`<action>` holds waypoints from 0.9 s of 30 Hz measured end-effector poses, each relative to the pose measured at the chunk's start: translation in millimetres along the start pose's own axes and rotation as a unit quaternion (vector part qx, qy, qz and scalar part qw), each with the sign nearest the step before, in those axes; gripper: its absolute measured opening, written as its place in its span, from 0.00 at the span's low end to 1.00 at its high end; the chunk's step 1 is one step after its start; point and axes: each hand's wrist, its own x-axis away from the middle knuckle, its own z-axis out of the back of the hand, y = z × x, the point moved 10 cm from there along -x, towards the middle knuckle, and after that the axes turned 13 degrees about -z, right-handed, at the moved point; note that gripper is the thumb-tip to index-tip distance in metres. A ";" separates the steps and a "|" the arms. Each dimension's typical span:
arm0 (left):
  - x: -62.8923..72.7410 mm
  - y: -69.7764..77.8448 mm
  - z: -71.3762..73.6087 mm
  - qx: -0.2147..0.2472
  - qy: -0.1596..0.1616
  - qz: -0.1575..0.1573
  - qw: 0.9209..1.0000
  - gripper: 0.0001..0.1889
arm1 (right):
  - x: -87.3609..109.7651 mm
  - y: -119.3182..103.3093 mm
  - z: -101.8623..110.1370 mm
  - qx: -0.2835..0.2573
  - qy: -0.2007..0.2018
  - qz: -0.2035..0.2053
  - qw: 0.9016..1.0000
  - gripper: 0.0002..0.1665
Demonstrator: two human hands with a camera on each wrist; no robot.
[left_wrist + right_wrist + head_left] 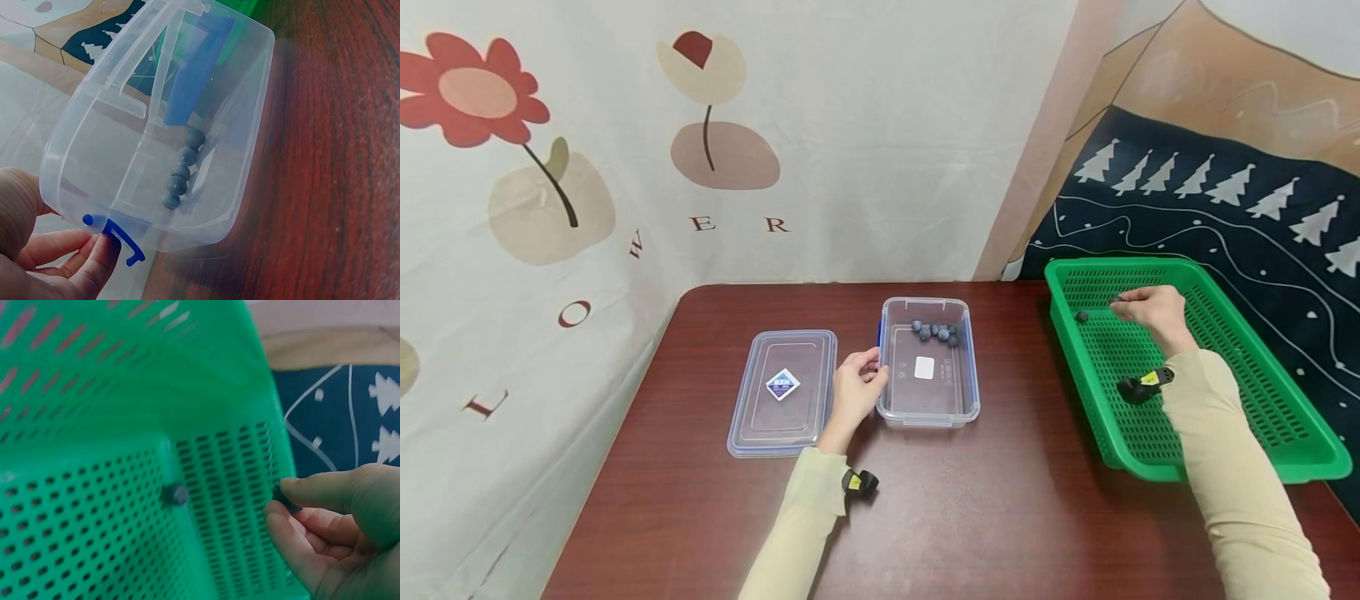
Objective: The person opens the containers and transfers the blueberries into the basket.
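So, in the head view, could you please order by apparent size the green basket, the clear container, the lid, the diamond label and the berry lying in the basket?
1. Green basket
2. Clear container and lid: too alike to rank
3. Diamond label
4. Berry lying in the basket

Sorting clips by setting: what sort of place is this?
Likely an indoor recording setup: a flower-printed sheet hangs behind a reddish-brown table, and the person wears a black device on each wrist.
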 end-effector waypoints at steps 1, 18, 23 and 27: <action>-0.1 -0.3 0.1 0.000 0.001 0.001 1.000 0.17 | -1.1 3.6 0.1 -0.002 -0.003 -0.004 1.000 0.26; 1.4 1.4 0.3 0.001 0.006 -0.002 1.000 0.16 | -19.6 52.4 -3.5 -0.009 -0.013 -0.073 0.997 0.26; 1.1 3.9 1.1 0.001 0.007 -0.004 1.000 0.16 | -18.9 54.2 -2.0 -0.034 -0.019 -0.068 0.997 0.24; 0.9 4.8 1.7 0.003 0.010 -0.006 1.000 0.16 | -16.7 48.4 -0.2 -0.057 -0.018 -0.069 0.996 0.23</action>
